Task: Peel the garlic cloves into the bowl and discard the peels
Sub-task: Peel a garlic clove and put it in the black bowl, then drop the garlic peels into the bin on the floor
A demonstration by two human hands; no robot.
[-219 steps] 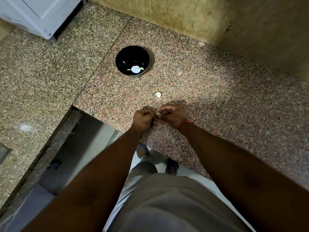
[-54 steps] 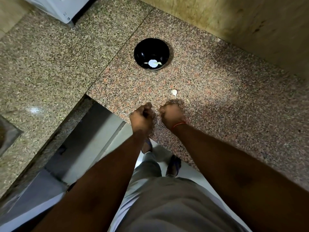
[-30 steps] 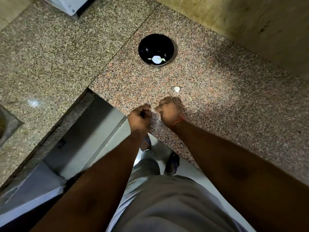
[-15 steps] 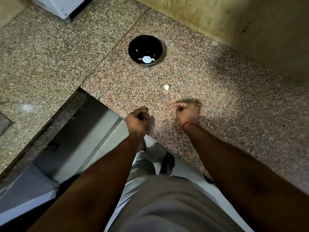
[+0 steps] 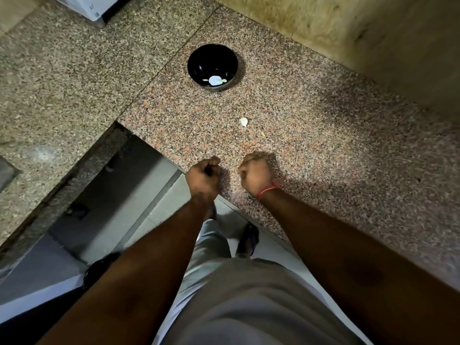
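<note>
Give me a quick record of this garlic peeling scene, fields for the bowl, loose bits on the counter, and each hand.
bowl: black bowl on the granite counter, pale pieces at its bottom
loose clove: one pale garlic clove on the counter between bowl and hands
scrap: small peel scrap just right of the clove
left hand: left hand fingers curled at the counter edge, contents hidden
right hand: right hand curled over the counter, contents hidden, red thread at the wrist

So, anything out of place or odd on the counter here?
Slightly: one pale garlic clove and a small peel scrap lie loose on the speckled granite counter, apart from the round black bowl. Nothing looks spilled or damaged.
</note>
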